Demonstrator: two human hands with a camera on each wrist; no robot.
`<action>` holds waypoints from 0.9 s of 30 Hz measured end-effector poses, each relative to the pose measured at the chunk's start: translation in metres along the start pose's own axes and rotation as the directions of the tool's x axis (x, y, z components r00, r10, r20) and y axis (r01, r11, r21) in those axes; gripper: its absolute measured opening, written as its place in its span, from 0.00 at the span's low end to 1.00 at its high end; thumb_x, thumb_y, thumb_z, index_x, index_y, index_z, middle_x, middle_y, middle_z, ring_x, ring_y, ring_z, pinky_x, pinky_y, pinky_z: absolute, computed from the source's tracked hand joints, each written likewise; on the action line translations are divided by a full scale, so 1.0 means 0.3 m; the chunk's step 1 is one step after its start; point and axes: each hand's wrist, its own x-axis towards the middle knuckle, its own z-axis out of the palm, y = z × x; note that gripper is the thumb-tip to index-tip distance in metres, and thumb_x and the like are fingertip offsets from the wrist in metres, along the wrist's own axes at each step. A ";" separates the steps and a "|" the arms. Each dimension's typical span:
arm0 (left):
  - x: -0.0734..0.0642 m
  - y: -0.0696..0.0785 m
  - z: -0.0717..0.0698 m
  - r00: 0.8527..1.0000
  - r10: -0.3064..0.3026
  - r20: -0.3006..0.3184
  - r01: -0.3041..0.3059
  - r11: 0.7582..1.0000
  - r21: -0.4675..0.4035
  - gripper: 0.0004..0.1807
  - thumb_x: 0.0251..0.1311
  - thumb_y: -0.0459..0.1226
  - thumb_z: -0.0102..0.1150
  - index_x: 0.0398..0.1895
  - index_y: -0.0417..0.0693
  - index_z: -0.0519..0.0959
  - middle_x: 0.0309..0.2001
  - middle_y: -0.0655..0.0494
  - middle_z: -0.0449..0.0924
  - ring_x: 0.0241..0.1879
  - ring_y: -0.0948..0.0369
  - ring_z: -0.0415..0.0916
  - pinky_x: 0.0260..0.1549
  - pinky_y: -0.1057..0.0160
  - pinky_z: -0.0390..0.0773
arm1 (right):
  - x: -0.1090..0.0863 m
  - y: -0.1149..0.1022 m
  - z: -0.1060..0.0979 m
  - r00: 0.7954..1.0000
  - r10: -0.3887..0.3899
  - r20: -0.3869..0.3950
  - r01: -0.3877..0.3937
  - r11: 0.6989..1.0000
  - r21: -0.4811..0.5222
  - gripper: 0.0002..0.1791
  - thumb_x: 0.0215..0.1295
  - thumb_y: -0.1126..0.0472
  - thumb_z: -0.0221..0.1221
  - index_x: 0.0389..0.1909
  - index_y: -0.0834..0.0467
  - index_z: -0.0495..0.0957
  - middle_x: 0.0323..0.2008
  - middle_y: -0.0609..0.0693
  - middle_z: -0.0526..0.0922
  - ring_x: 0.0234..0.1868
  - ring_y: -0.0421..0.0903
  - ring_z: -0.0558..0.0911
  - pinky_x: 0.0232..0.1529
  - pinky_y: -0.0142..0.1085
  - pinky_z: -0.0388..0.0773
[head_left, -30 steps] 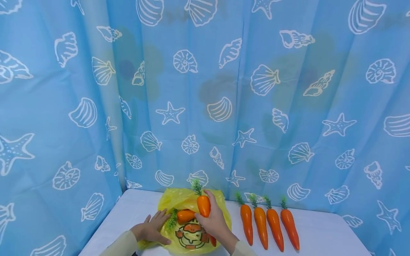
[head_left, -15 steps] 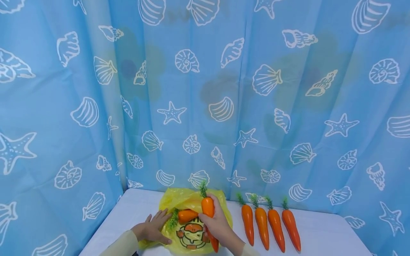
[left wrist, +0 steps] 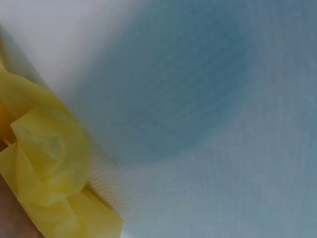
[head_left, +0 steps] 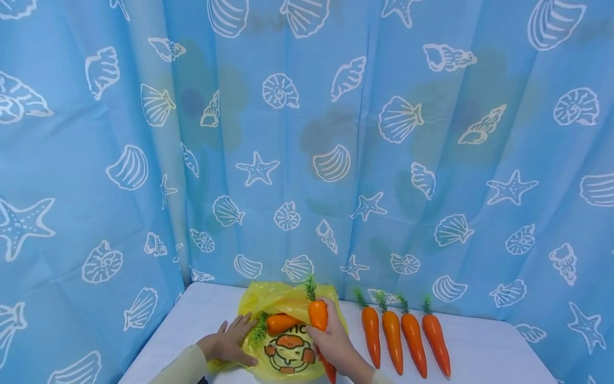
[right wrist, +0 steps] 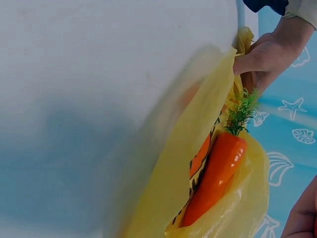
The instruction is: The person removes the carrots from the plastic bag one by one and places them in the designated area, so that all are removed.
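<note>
In the head view my right hand (head_left: pixel 333 341) grips an orange toy carrot (head_left: pixel 317 314) with a green leafy top, its tip pointing down towards the front. That carrot overlaps the right side of a yellow plastic bag (head_left: pixel 266 290) printed with a cartoon face. A second carrot (head_left: pixel 282 323) lies in the bag's mouth, leaves to the left; the right wrist view shows this carrot (right wrist: pixel 218 173) partly wrapped by yellow film. My left hand (head_left: pixel 230 341) rests at the bag's left edge with fingers spread. Crumpled bag film (left wrist: pixel 49 148) fills the left side of the left wrist view.
Several more toy carrots (head_left: pixel 392 341) lie side by side on the white table (head_left: pixel 479 341), right of the bag, leaves towards the back. A blue curtain (head_left: pixel 307 133) with white shell drawings hangs behind the table and along its left side.
My right hand has moved to the right and slightly towards the front with the carrot in its grip. The left hand stays in place at the bag's edge.
</note>
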 end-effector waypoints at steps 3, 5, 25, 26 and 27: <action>-0.010 0.011 -0.001 1.000 0.008 0.005 -0.008 1.000 -0.014 0.58 0.32 0.69 0.62 0.70 0.55 0.55 0.74 0.48 0.41 0.72 0.44 0.36 0.64 0.34 0.30 | -0.013 0.002 -0.010 0.999 -0.006 -0.034 0.006 1.000 -0.023 0.35 0.61 0.61 0.57 0.64 0.42 0.49 0.42 0.60 0.69 0.11 0.43 0.67 0.13 0.32 0.73; -0.014 0.012 -0.002 1.000 0.011 0.001 -0.011 1.000 -0.011 0.57 0.34 0.67 0.63 0.70 0.55 0.56 0.73 0.48 0.42 0.72 0.44 0.37 0.64 0.34 0.31 | -0.020 0.005 -0.016 0.999 -0.001 -0.052 -0.001 0.999 -0.038 0.35 0.61 0.61 0.56 0.64 0.42 0.49 0.42 0.60 0.69 0.11 0.43 0.67 0.13 0.32 0.73; 0.011 -0.016 0.015 0.998 0.050 -0.023 -0.051 0.999 -0.009 0.60 0.30 0.72 0.60 0.70 0.56 0.55 0.74 0.49 0.42 0.72 0.45 0.35 0.63 0.34 0.28 | -0.074 0.021 -0.133 0.940 0.069 -0.334 -0.163 0.951 -0.261 0.52 0.52 0.31 0.55 0.69 0.56 0.46 0.42 0.56 0.75 0.30 0.45 0.77 0.30 0.38 0.76; 0.012 -0.019 0.014 0.998 0.049 -0.027 -0.049 0.999 -0.004 0.61 0.30 0.72 0.60 0.70 0.56 0.55 0.74 0.49 0.42 0.72 0.45 0.35 0.63 0.34 0.28 | -0.075 0.019 -0.137 0.934 0.072 -0.350 -0.183 0.938 -0.294 0.52 0.52 0.30 0.55 0.69 0.56 0.48 0.44 0.56 0.75 0.32 0.45 0.77 0.32 0.37 0.75; 0.014 -0.024 0.013 0.998 0.049 -0.032 -0.049 0.999 0.000 0.61 0.30 0.72 0.60 0.70 0.56 0.54 0.74 0.50 0.42 0.72 0.45 0.35 0.63 0.34 0.29 | -0.077 0.017 -0.142 0.928 0.076 -0.364 -0.202 0.924 -0.323 0.52 0.52 0.30 0.55 0.69 0.56 0.48 0.46 0.56 0.75 0.34 0.44 0.77 0.33 0.37 0.75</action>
